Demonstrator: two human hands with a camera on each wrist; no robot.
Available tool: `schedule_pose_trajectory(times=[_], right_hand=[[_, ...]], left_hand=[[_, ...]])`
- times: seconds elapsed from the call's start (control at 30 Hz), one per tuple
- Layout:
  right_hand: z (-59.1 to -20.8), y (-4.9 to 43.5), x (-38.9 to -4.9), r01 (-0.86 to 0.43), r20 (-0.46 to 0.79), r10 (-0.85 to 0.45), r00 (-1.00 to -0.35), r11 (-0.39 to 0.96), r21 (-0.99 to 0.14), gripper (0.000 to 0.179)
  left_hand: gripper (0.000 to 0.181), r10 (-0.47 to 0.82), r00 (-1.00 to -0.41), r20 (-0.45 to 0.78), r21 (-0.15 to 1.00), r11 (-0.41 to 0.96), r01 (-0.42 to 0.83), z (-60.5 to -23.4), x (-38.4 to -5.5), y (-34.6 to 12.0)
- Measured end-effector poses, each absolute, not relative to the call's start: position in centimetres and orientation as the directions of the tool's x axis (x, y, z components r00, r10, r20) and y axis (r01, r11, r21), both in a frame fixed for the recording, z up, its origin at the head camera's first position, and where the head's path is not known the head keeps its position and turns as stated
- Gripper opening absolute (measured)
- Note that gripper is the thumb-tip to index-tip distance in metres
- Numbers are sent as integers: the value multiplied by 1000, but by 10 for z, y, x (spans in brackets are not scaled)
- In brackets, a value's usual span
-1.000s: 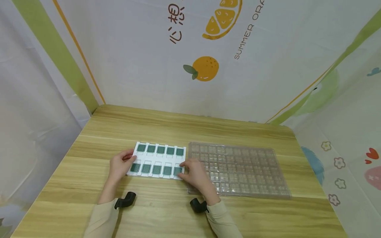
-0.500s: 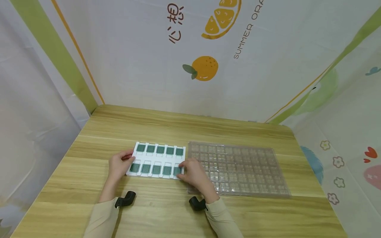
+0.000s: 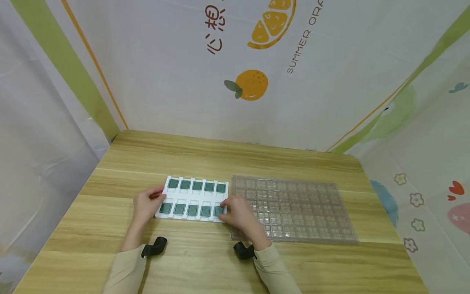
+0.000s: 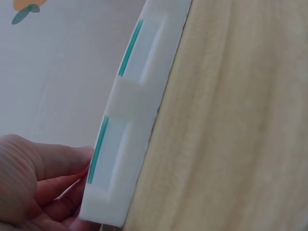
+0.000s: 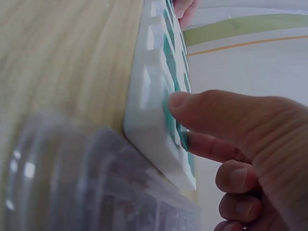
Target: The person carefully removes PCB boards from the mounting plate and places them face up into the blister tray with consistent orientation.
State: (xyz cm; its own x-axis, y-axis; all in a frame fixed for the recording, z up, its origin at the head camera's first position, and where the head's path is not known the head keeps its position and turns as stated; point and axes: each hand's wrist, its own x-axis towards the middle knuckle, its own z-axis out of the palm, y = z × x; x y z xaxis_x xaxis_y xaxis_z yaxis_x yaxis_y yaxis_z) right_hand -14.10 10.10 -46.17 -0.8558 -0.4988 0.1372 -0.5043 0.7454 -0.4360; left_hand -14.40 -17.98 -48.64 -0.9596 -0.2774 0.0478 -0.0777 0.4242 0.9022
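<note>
A white tray (image 3: 189, 197) lies on the table, with two rows of small green square boards set in its pockets. My left hand (image 3: 146, 206) grips the tray's left end; in the left wrist view its thumb touches the edge and the fingers curl below. At the near right corner, my right hand (image 3: 240, 214) pinches a green square board (image 3: 218, 211) between thumb and index finger. The right wrist view shows that board (image 5: 182, 136) tilted at the tray's end, its lower part hidden by the thumb. The other right fingers are curled.
Directly right of the white tray lies a large clear plastic tray (image 3: 293, 208) with many square compartments, partly under my right hand. The wooden table (image 3: 198, 261) ends at a printed curtain (image 3: 176, 90) behind and at both sides.
</note>
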Motion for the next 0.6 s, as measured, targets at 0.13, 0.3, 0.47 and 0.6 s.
schedule_pose_trajectory(times=[0.13,0.3,0.47,0.6], right_hand=[[-458,103,-143,-506,148,-498,-855,735,-451,23],[-454,108,-147,-496,134,-495,-858,737,-459,22],[-448,112,-150,-461,100,-471,-876,759,-459,22],[-445,116,-152,-464,106,-471,-876,762,-452,22]], left_hand=[[26,-278,-959,52,904,422,-73,-487,-144,-180],[25,-279,-959,49,901,427,-78,-487,-145,-181],[25,-276,-960,42,898,432,-85,-487,-144,-181],[25,-272,-961,54,894,441,-75,-488,-144,-181]])
